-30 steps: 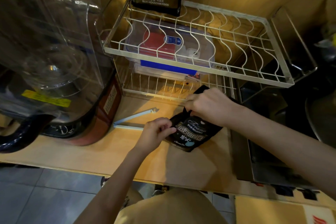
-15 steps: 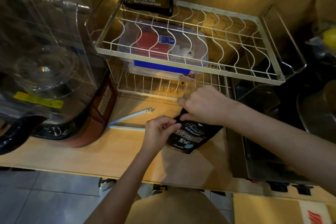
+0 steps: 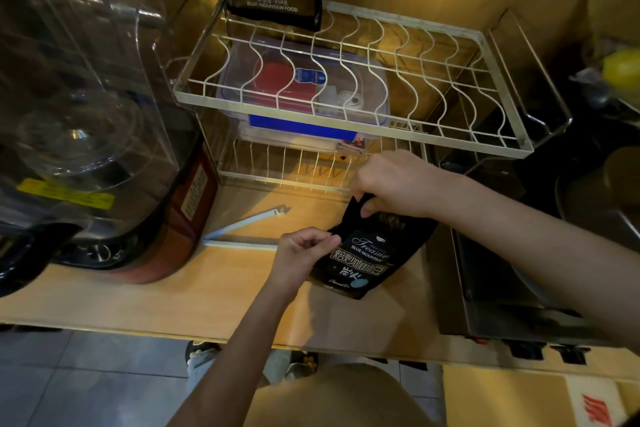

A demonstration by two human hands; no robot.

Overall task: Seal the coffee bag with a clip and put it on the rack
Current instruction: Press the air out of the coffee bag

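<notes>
— Black coffee bag: where?
— Lower centre of the frame, on the tabletop. Right hand pinches its top; left hand pinches its left edge.
— The clip?
— Open, left of the bag.
</notes>
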